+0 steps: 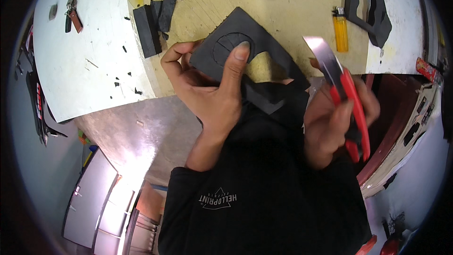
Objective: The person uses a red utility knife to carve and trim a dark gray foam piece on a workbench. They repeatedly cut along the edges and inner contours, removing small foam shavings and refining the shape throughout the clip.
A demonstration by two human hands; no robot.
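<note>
My left hand (pixel 212 85) grips a dark grey foam sheet (pixel 236 23) at its left side, thumb pressed on top. A round outline with lines across it is cut or marked in the sheet beside my thumb. Right of the thumb is a rounded opening, through which the yellowish tabletop shows. My right hand (pixel 330 123), a little blurred, is closed round a red and black utility knife (pixel 351 104). Its blade points up and to the left, apart from the foam. Part of the foam's lower edge merges with my black shirt.
A yellow lighter (pixel 340 33) and a black foam piece with cutouts (pixel 377 14) lie at the right of the table (pixel 283 0). Black foam strips (pixel 147 30) and scraps lie to the left. Farther left are pliers-like clippers (pixel 73 14).
</note>
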